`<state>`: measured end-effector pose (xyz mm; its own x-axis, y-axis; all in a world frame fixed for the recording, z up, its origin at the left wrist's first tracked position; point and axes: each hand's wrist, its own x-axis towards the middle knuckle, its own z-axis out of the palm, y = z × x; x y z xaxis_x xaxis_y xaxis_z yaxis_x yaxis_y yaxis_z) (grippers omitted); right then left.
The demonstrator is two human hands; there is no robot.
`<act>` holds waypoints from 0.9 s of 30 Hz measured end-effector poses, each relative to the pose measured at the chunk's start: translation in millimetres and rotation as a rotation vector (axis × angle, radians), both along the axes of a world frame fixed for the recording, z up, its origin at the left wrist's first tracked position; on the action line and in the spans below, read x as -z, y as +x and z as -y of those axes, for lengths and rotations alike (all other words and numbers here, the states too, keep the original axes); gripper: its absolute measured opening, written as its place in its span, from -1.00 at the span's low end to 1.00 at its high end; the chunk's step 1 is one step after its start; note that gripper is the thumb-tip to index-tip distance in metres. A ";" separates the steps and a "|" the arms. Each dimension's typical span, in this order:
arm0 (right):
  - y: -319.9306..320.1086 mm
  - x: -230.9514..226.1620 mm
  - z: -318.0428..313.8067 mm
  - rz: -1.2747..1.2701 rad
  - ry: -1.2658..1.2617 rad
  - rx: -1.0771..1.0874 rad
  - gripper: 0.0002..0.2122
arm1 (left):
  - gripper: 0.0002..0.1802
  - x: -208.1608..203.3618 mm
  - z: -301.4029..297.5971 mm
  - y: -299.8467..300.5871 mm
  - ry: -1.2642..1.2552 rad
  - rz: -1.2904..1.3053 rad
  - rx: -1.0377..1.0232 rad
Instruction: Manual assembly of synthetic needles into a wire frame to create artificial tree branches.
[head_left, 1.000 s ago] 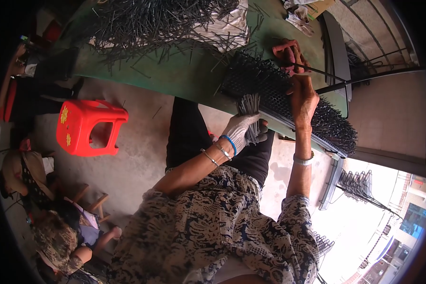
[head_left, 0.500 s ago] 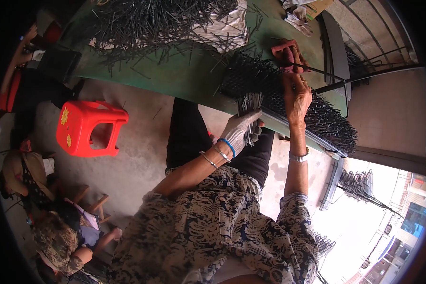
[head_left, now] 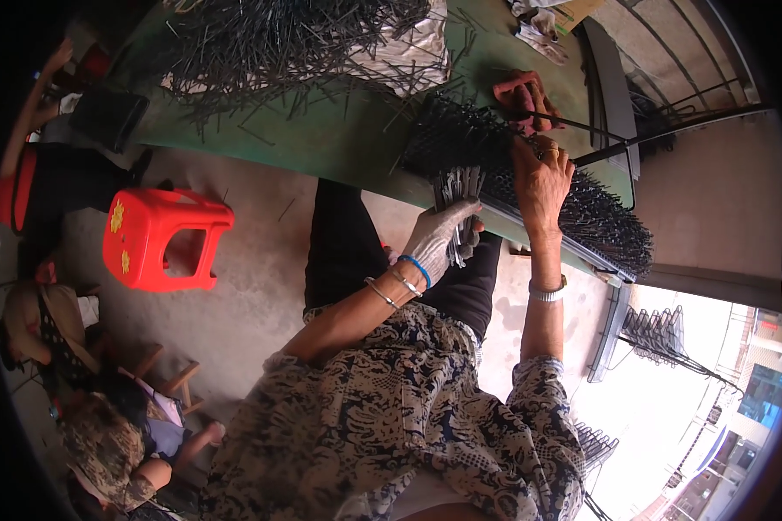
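A bundle of thin dark metal strips [head_left: 460,184] sticks up out of my left hand [head_left: 434,236], which wears a pale glove and is closed round it above my lap. My bare right hand [head_left: 543,187] is over a long block of closely packed thin black rods [head_left: 608,224] along the table's near edge. Its fingers are bent down and pinched among the rod tops; what they hold, if anything, is hidden. A crumpled reddish cloth [head_left: 514,89] lies just beyond that hand. Farther left, a large heap of loose dark strips [head_left: 278,48] rests on a whitish sheet [head_left: 413,65].
The green table [head_left: 330,143] spans the far side. A black bar [head_left: 678,137] crosses near my right hand. On the floor at left stands a red plastic stool [head_left: 139,239]. Other people [head_left: 117,443] sit at lower left. Black wire racks [head_left: 656,330] hang at right.
My right hand has shifted slightly left, its fingers now bent lower over the rods. The left hand still grips its bundle in nearly the same place.
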<state>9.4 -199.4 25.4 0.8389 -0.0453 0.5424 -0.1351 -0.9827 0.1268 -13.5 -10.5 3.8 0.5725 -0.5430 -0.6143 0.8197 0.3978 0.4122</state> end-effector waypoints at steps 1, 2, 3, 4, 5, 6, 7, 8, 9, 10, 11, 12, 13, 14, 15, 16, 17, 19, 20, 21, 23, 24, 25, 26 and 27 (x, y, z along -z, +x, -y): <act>-1.4 -2.1 -4.1 0.002 -0.001 0.001 -0.80 | -0.80 -1.0 0.1 -0.3 0.028 0.022 0.003; -5.1 -4.7 -9.3 0.052 0.030 -0.007 -0.79 | -0.80 -1.0 0.1 -0.9 0.027 0.024 0.005; -8.7 -8.5 -14.0 0.102 0.061 -0.017 -0.78 | -0.80 -0.3 0.0 -1.3 0.040 0.024 0.006; -12.8 -12.0 -16.3 0.103 0.060 -0.017 -0.78 | -0.79 0.1 -0.1 -1.3 0.054 0.024 0.008; -17.3 -15.2 -18.2 0.039 0.287 -0.089 -0.79 | -0.79 0.2 -0.1 -0.5 0.053 0.026 0.008; -22.4 -16.5 -19.4 -0.025 0.516 -0.155 -0.79 | -0.79 -0.9 -1.0 -0.6 0.053 0.043 0.007; -26.9 -8.4 -15.4 -0.161 0.834 -0.214 -0.84 | -0.79 -1.5 -1.3 -1.0 0.053 0.061 0.006; -30.6 -2.2 -16.0 -0.159 0.835 -0.209 -0.84 | -0.79 -0.9 -1.2 -2.6 0.054 0.061 0.011; -32.2 -1.4 -20.0 -0.197 1.018 -0.294 -0.87 | -0.78 -0.2 -0.1 -3.6 0.051 0.052 0.022; -34.1 -1.9 -24.0 -0.236 1.201 -0.381 -0.89 | -0.77 0.6 1.1 -4.2 0.049 0.042 0.033; -37.5 -6.4 -24.8 -0.251 1.269 -0.347 -0.91 | -0.77 1.0 2.7 -4.1 0.048 0.042 0.037; -39.9 -9.0 -24.3 -0.251 1.270 -0.346 -0.91 | -0.78 1.3 3.7 -4.7 0.045 0.044 0.030; -42.0 -10.5 -22.8 -0.263 1.332 -0.335 -0.92 | -0.78 1.9 4.6 -5.1 0.042 0.045 0.023; -44.1 -12.3 -22.2 -0.276 1.394 -0.324 -0.92 | -0.78 5.4 5.8 -4.7 0.042 0.044 0.024; -46.1 -16.7 -24.7 -0.278 1.395 -0.325 -0.92 | -0.79 11.2 7.1 -3.0 0.007 0.035 -0.012; -48.3 -22.2 -28.4 -0.215 1.257 -0.254 -0.92 | -0.80 16.9 8.3 -1.2 -0.028 0.026 -0.047; -48.9 -24.7 -30.4 -0.154 1.118 -0.184 -0.92 | -0.80 22.7 9.5 0.9 -0.028 0.024 -0.050; -45.9 -23.6 -22.6 -0.021 1.028 -0.126 -0.93 | -0.83 26.4 12.1 4.5 -0.063 -0.029 -0.052; -43.0 -23.0 -19.5 0.109 0.936 -0.071 -0.93 | -0.83 28.1 12.4 4.3 -0.063 -0.030 -0.052; -40.0 -30.2 -21.1 0.183 0.927 -0.059 -0.93 | -0.84 22.6 11.9 3.9 -0.043 -0.022 -0.037; -32.0 -20.7 -7.8 0.231 0.818 -0.037 -0.92 | -0.84 13.0 11.0 1.6 -0.023 -0.015 -0.017; -25.8 -14.1 -1.5 0.278 0.710 -0.025 -0.92 | -0.85 8.4 9.3 -0.1 -0.023 -0.008 -0.014; -18.4 -7.8 2.5 0.323 0.612 -0.050 -0.92 | -0.86 6.0 8.9 -0.1 -0.024 -0.001 -0.011; -15.1 -3.0 5.1 0.324 0.611 -0.050 -0.92 | -0.86 5.4 9.0 0.9 -0.025 -0.001 -0.011; -12.6 -0.4 5.2 0.302 0.611 -0.039 -0.92 | -0.86 5.7 8.6 1.3 -0.042 -0.031 -0.021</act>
<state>-3.2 -204.6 25.9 0.6619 -0.3910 0.6396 -0.0407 -0.8707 -0.4902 -12.3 -19.1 -1.8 0.5650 -0.5569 -0.6088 0.8231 0.4318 0.3689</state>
